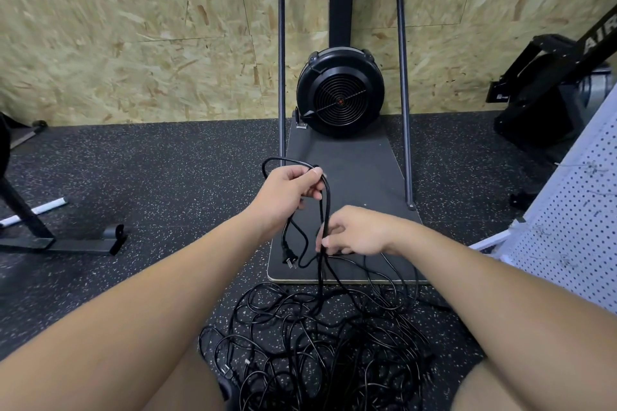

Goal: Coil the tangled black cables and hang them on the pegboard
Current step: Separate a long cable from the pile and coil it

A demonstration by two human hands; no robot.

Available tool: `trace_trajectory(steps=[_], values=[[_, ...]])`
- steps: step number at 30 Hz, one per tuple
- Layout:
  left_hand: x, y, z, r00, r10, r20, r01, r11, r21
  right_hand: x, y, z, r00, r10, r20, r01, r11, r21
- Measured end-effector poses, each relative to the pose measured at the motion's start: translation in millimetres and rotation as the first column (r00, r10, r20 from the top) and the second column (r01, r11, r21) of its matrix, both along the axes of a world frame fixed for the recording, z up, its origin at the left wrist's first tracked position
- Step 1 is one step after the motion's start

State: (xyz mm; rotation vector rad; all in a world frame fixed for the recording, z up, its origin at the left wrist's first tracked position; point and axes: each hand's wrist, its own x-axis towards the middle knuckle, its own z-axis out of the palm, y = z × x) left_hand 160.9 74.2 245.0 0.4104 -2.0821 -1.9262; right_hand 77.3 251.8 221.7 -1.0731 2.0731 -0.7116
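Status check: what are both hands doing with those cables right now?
Left hand grips a cable loop, plug dangling. Right hand pinches the same strands lower. Tangled pile on floor, uncoiled. Pegboard at right, no cables hung.

Both forearms reach forward — left hand [287, 190] raised with fingers curled, right hand [354, 232] lower, fingertips pinched.

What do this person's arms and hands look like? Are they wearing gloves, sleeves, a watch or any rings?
Both arms are bare as far up as the picture shows, with no sleeve in view. The left hand and the right hand are bare too: no gloves, and no watch, bracelet or strap on either wrist. No ring shows on the fingers that can be seen, though some fingers are curled out of sight. Fingernails look short and unpainted.
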Motion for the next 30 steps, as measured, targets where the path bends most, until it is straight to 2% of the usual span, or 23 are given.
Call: trace_trajectory(steps=[2,5,9,11,14,17,19,21,23,27,30], values=[[1,-1,1,1.000,0.008,0.004,-0.008,1.000,0.013,1,0,5,0.999,-0.038,0.039,0.039,0.999,-0.022],[5,-2,-1,0.998,-0.010,0.064,0.013,0.999,-0.042,0,-1,21,0.980,-0.192,0.060,0.198,0.973,-0.119],[13,2,-12,0.972,-0.149,0.183,0.181,0.968,-0.173,-10,0,46,0.911,-0.400,0.096,0.404,0.824,-0.397],[17,7,-15,0.939,-0.256,0.231,0.299,0.938,-0.175,-13,1,56,0.888,-0.428,0.168,0.452,0.746,-0.490],[17,18,-20,0.893,-0.373,0.251,0.413,0.902,-0.129,-12,2,61,0.888,-0.408,0.214,0.453,0.689,-0.566],[16,24,-19,0.887,-0.407,0.218,0.436,0.894,-0.102,-14,5,63,0.885,-0.385,0.264,0.461,0.637,-0.618],[16,24,-15,0.910,-0.375,0.179,0.400,0.906,-0.135,-19,7,65,0.872,-0.392,0.292,0.484,0.610,-0.627],[14,23,-10,0.946,-0.295,0.137,0.318,0.929,-0.189,-23,11,63,0.867,-0.450,0.215,0.482,0.645,-0.593],[12,19,-8,0.976,-0.197,0.092,0.213,0.951,-0.223,-24,15,56,0.882,-0.465,0.074,0.438,0.754,-0.490],[7,9,-3,0.998,-0.048,0.045,0.057,0.974,-0.221,-20,18,38,0.979,-0.202,-0.032,0.195,0.970,-0.147],[6,7,2,1.000,-0.015,0.018,0.018,0.986,-0.165,-12,12,19,0.997,-0.069,-0.016,0.069,0.997,-0.041]])
